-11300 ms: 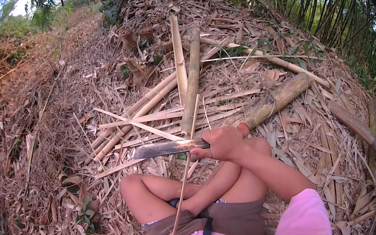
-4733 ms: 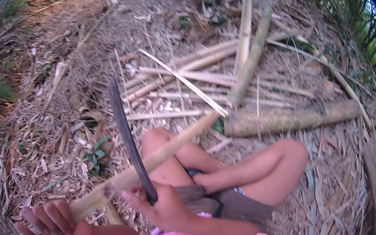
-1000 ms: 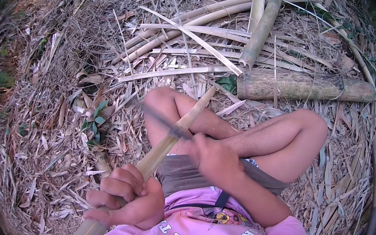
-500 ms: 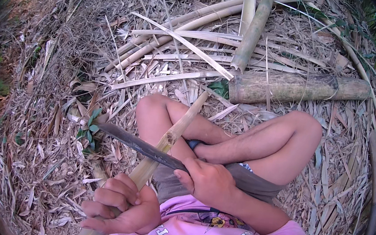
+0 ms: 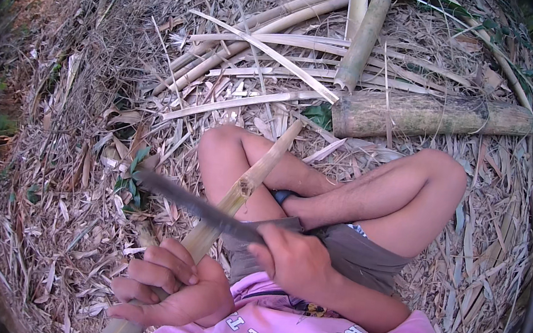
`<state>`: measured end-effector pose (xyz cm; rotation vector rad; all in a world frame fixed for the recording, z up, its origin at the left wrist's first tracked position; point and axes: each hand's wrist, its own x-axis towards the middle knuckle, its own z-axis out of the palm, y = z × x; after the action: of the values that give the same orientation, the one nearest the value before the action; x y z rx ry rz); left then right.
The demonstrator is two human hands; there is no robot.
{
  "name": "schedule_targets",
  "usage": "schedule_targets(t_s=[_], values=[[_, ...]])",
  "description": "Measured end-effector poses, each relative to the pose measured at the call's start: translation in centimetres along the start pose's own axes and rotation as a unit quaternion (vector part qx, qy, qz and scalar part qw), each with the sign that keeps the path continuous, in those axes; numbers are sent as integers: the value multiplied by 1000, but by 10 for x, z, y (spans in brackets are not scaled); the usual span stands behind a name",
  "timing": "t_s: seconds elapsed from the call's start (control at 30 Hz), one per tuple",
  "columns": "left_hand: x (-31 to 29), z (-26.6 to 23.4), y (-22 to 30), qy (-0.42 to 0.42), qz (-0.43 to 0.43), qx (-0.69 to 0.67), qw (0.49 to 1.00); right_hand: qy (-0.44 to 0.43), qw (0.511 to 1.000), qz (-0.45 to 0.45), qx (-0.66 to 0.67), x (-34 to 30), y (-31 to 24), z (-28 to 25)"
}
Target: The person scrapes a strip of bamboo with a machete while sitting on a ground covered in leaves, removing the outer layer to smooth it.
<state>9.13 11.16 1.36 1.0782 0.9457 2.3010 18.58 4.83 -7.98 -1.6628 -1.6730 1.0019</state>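
Note:
A split bamboo piece [image 5: 253, 176] with a dark knot slants from the lower left up across my right-angled left thigh, its pointed end reaching past the shin. My left hand [image 5: 175, 288] is wrapped round its lower part, palm up. In my right hand [image 5: 298, 263], held over my lap, is a machete; its handle is hidden by the fingers. The dark machete blade [image 5: 192, 205] points left and lies across the bamboo just below the knot, blurred by motion. Whether the edge touches the bamboo I cannot tell.
My crossed legs [image 5: 370, 186] frame the work. Beyond them lie a thick bamboo log [image 5: 432, 120], a thinner bamboo pole [image 5: 364, 39] and several split bamboo strips [image 5: 266, 57]. Dry leaves and shavings [image 5: 59, 227] cover the ground; a small green plant [image 5: 135, 180] grows left of the blade.
The machete blade has gone from sharp to blurred, moving slightly along the bamboo. Both hands keep their holds. The whole scene has shifted slightly as my head moved.

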Motion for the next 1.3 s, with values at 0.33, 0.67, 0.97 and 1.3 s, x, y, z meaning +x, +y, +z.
schedule_targets(t_s=[0.33, 0.67, 0.97, 1.3], values=[[4, 8, 0, 33, -3, 10, 999, 72, 996, 7, 57, 13, 24, 16], [22, 10, -13, -9, 7, 6, 1000, 80, 995, 24, 49, 12, 12, 12], [85, 25, -8, -82, -9, -176, 981, 153, 975, 8, 164, 21, 6, 4], [220, 97, 71, -223, -72, -219, 947, 206, 944, 77, 246, 10, 5, -11]])
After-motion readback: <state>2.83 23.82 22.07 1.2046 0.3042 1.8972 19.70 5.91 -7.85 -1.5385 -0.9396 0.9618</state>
